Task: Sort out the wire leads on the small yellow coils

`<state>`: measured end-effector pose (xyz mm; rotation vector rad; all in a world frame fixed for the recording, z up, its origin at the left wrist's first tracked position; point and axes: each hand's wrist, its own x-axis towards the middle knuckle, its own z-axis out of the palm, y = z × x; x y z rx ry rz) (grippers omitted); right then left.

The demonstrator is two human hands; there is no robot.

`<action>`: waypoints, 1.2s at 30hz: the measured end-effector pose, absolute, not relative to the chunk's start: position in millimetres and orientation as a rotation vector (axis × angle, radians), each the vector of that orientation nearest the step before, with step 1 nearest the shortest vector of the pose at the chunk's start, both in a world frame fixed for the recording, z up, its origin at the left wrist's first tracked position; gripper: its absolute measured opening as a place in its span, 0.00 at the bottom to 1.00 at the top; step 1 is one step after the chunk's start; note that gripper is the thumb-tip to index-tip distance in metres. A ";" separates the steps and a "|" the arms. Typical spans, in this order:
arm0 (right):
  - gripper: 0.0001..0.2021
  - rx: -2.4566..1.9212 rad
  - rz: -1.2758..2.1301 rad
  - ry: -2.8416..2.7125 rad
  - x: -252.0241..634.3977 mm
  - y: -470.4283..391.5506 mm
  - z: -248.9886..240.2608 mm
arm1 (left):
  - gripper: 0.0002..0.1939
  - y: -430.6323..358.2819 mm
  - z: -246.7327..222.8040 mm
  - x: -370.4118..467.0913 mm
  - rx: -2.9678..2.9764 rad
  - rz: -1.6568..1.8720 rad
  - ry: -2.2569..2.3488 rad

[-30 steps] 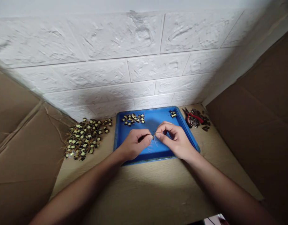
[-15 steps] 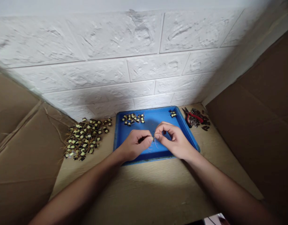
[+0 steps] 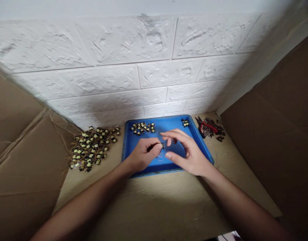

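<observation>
Over the blue tray (image 3: 169,169), my left hand (image 3: 145,153) pinches a small dark piece with thin wires (image 3: 163,146) between thumb and fingertips. Just to the right of that piece is my right hand (image 3: 187,152), its thumb and fingers spread apart with nothing visible between them. Several black-and-yellow pieces (image 3: 143,128) lie at the tray's back left, and a smaller cluster (image 3: 185,123) sits at its back right. The held piece is too small to make out in detail.
A large heap of black-and-yellow pieces (image 3: 90,147) lies left of the tray on the wooden table (image 3: 166,204). Red-handled pliers (image 3: 209,127) rest among small metal and brown bits to the right. Cardboard panels flank both sides; a white brick-pattern wall stands behind.
My right hand has opened, its thumb and fingers parting and coming off the small piece. My left hand still pinches it, almost in the same place.
</observation>
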<state>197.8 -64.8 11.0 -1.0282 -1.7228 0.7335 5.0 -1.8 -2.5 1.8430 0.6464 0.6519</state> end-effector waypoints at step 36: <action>0.08 -1.037 1.355 -1.293 203.0 -60.9 10.2 | 0.16 -1.7 -5.4 1.1 1.661 0.632 0.427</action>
